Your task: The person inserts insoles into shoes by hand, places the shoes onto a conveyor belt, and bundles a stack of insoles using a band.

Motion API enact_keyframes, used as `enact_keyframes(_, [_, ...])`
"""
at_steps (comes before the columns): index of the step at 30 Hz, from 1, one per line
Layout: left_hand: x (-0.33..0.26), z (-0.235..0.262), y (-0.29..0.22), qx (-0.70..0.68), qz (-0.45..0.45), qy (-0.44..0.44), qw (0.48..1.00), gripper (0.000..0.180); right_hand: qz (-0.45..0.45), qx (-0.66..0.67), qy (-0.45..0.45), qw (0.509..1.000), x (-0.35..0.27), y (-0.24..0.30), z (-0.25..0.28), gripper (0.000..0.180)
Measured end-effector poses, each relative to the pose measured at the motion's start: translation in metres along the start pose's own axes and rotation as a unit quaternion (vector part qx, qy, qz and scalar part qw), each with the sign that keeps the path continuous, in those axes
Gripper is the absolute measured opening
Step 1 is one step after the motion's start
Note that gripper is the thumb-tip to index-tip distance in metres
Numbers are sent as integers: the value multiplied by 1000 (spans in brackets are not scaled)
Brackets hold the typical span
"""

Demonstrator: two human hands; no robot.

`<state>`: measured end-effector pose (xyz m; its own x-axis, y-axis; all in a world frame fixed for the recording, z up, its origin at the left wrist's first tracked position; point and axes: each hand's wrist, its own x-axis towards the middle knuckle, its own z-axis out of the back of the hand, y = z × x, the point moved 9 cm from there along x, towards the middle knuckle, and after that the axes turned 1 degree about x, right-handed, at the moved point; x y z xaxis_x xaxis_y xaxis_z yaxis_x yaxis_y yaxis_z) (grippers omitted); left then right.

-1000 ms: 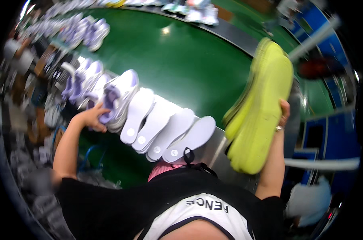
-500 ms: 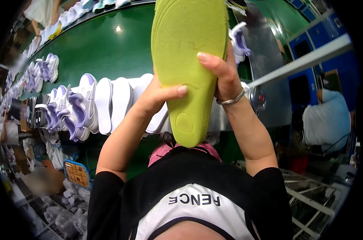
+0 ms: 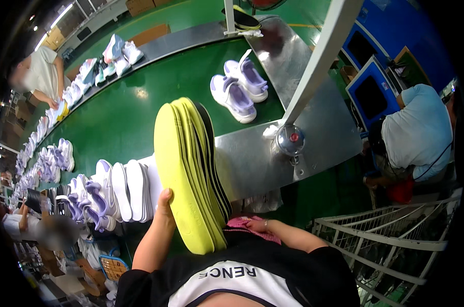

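Note:
My left hand (image 3: pixel 164 209) is closed round the side of a thick stack of yellow-green insoles (image 3: pixel 183 174), its thumb showing at the edge. The stack stands tilted on its edge in front of my body, and black layers show on its right side. At my waist, my right hand (image 3: pixel 260 225) is closed on a pink cloth (image 3: pixel 239 221), with some fingers hidden in its folds. Left of the stack, white insoles (image 3: pixel 138 189) lie in a row on the bench, beside white and purple shoes (image 3: pixel 104 189).
A pair of white and purple shoes (image 3: pixel 234 97) sits on the green belt (image 3: pixel 124 123). A pale post (image 3: pixel 319 61) rises from the metal bench (image 3: pixel 252 158) near a clear round container (image 3: pixel 290 140). A wire rack (image 3: pixel 385 230) stands at right. Co-workers (image 3: pixel 416 133) are at both sides.
My right hand has left the insoles and moved down to the pink cloth. The stack has tilted and shifted left in my left hand, showing its layered edge. The view has swung.

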<state>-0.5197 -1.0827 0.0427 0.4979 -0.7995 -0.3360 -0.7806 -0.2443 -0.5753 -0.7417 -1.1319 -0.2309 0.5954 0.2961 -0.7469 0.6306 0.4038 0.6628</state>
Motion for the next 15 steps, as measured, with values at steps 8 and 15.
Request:
enact_keyframes(8, [9,-20,9,23,15,-49,998,72,-126,-131,-151,972,56,-78,24,26])
enact_keyframes(15, [13,-16,6,16,0,-54,998,70,-61,-93,-54,992,54,-67,16,26])
